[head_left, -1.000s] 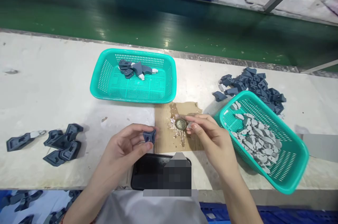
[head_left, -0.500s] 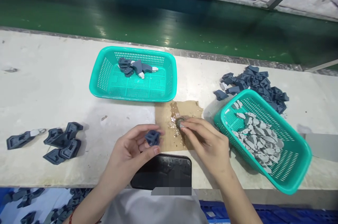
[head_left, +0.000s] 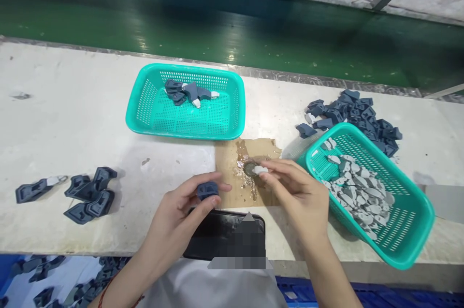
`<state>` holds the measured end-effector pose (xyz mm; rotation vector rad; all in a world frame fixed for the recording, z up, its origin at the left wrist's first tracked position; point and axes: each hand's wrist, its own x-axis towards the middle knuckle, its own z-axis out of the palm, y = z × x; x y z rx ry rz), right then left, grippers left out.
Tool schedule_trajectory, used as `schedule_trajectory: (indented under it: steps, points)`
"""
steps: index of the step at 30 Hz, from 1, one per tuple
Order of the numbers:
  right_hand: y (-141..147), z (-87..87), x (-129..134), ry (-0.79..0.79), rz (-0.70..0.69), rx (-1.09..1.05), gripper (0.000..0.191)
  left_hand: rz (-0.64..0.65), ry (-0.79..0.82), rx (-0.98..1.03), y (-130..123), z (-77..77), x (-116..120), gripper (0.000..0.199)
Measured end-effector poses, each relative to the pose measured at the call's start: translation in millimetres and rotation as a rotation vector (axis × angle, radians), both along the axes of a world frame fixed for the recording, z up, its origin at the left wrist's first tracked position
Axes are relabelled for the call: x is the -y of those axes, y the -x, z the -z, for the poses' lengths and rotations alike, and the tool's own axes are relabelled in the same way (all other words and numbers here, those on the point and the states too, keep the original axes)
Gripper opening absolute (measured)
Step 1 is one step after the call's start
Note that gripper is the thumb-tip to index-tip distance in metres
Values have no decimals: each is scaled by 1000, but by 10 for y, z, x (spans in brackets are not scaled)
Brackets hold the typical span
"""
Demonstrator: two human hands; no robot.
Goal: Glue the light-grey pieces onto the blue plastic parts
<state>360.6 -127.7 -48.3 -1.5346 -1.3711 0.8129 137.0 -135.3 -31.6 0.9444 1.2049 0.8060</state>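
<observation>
My left hand (head_left: pixel 192 199) is closed on a dark blue-grey plastic part (head_left: pixel 208 190), held above the near edge of the cardboard. Between the thumb and fingers of my right hand (head_left: pixel 293 187) is a small light grey piece (head_left: pixel 260 169). It sits right beside a small round dark dish (head_left: pixel 250 168) on the brown cardboard (head_left: pixel 226 158), whose surface is splashed with something shiny and wet. A phone-like black slab (head_left: pixel 217 235) lies under and near my left hand, partly pixelated.
A green basket (head_left: pixel 184 135) with a few joined parts stands behind. At right, another green basket (head_left: pixel 422 206) holds many light grey pieces, beside a heap of dark parts (head_left: pixel 355 112). Several dark parts (head_left: pixel 89 194) lie at left. A green belt (head_left: pixel 181 22) runs along the back.
My right hand has drawn the grey piece a little to the right, off the round dish, which shows more now. The dark part in my left hand has turned slightly.
</observation>
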Motion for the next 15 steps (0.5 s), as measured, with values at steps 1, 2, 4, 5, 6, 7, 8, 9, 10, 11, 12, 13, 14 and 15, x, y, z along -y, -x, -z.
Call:
schedule_trajectory:
  steps: [1, 2, 4, 5, 6, 7, 8, 9, 10, 11, 12, 13, 14, 15]
  points:
    - [-7, 8, 3, 29, 38, -91, 10, -6, 25, 39, 2, 1, -6, 24]
    - [-11, 18, 8, 50, 62, -175, 10, -22, 59, 94, 2, 5, -16, 22]
    - [-6, 32, 27, 63, 78, -301, 9, -86, 147, 213, -4, 12, -47, 20]
    - [9, 29, 42, 60, 76, -343, 9, -129, 199, 269, -12, 12, -66, 21]
    - [33, 16, 61, 54, 67, -374, 9, -170, 254, 320, -22, 7, -86, 24]
    - [66, -7, 81, 44, 55, -398, 9, -206, 309, 365, -35, -4, -105, 27]
    - [108, -42, 103, 27, 37, -414, 10, -238, 357, 408, -51, -21, -124, 30]
    - [155, -85, 123, 3, 13, -422, 11, -266, 397, 449, -69, -43, -140, 31]
    - [204, -133, 141, -26, -14, -422, 13, -289, 428, 487, -88, -68, -153, 30]
    - [253, -183, 156, -60, -41, -412, 17, -307, 454, 519, -109, -94, -163, 28]
    - [297, -229, 167, -99, -67, -390, 21, -320, 475, 545, -129, -116, -168, 25]
    - [335, -269, 175, -134, -92, -359, 24, -328, 493, 567, -147, -134, -170, 21]
    - [365, -301, 179, -168, -116, -323, 27, -333, 508, 586, -164, -146, -169, 19]
    - [387, -325, 181, -200, -137, -285, 29, -341, 518, 600, -177, -151, -165, 18]
